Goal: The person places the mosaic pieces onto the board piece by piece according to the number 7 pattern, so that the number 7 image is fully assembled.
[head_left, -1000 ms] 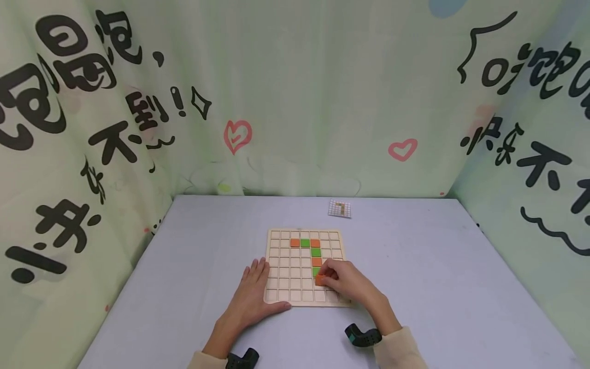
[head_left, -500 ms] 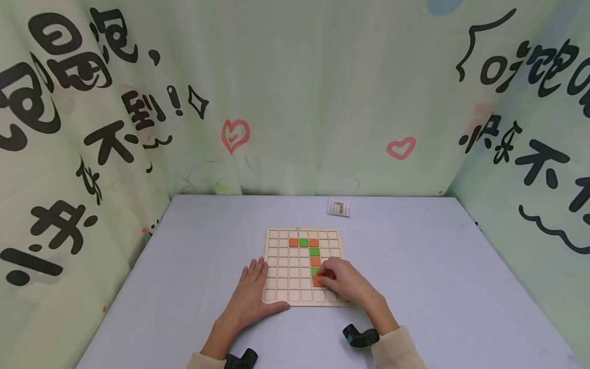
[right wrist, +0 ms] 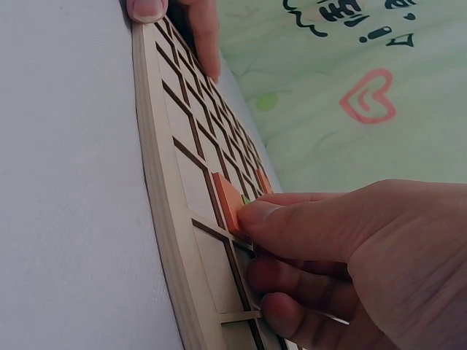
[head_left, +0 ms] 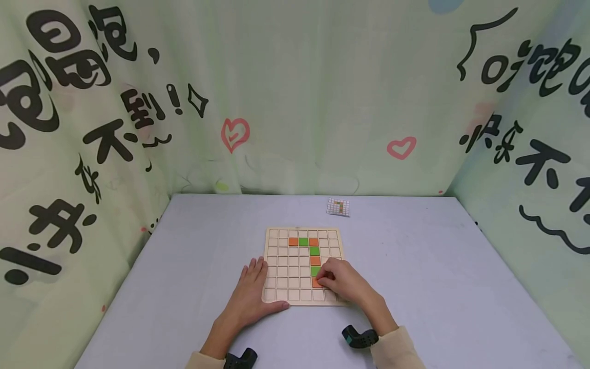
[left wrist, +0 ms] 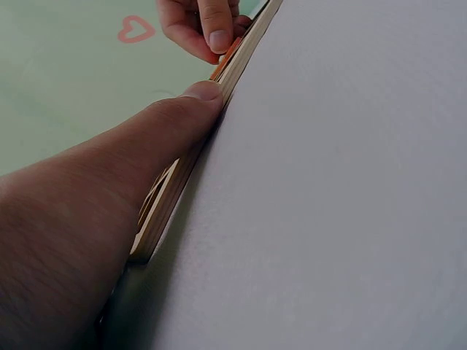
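Observation:
A wooden grid board [head_left: 282, 283] lies on the table, holding orange and green square tiles in a hooked line. My left hand [head_left: 252, 292] rests along its left side, fingers straight and thumb at the front left corner. At the near end of the line, my right hand [head_left: 348, 281] pinches an orange tile [right wrist: 228, 204] between thumb and forefinger. That tile sits at its cell, slightly raised in the right wrist view. Just beyond it lies a green tile [head_left: 315, 270]. Fingers of the right hand hide part of the orange tile and several cells.
Toward the back of the table [head_left: 415, 266] lies a small card [head_left: 338, 207] printed with a grid and a similar coloured pattern. Curtains [head_left: 318, 102] with black writing and pink hearts surround the table. A black device [head_left: 359, 336] is strapped to the right wrist.
The orange tile under my right fingers has shifted slightly down and left to line up with its cell. My left hand stays at the board.

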The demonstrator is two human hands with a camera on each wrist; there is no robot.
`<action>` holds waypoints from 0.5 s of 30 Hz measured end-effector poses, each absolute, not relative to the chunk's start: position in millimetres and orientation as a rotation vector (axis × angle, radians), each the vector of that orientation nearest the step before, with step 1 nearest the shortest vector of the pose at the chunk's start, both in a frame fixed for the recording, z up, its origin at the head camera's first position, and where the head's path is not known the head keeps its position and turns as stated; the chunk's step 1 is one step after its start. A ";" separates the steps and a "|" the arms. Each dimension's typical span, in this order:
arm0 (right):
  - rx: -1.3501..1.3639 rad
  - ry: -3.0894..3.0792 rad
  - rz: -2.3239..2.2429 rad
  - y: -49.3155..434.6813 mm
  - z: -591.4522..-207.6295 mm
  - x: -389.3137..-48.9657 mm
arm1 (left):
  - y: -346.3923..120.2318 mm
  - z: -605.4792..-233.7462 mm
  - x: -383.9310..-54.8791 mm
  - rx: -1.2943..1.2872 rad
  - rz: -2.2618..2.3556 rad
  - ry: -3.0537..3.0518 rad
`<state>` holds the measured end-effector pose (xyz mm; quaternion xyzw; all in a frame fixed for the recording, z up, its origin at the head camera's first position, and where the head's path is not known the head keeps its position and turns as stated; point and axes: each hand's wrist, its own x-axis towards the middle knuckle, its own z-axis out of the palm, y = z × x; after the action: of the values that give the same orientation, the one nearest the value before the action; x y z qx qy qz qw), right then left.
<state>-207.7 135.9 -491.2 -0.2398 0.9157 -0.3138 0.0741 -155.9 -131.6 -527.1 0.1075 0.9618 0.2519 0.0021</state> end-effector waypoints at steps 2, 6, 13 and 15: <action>-0.704 2.744 -0.946 135.9 -491.2 -207.4 | -131.7 -527.4 -155.8 0.336 0.786 3.017; -0.676 2.732 -0.954 135.8 -491.2 -206.8 | -131.8 -528.1 -155.9 0.330 0.786 3.014; -0.720 2.725 -0.955 137.4 -490.4 -207.6 | -132.1 -529.6 -156.5 0.326 0.784 3.014; -0.722 2.720 -0.955 137.5 -490.6 -208.2 | -132.1 -529.6 -156.4 0.326 0.792 3.013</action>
<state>-208.2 137.5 -490.6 -0.2422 0.9119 -0.3203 0.0848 -156.4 -132.1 -529.6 0.1040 0.9619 0.2528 0.0047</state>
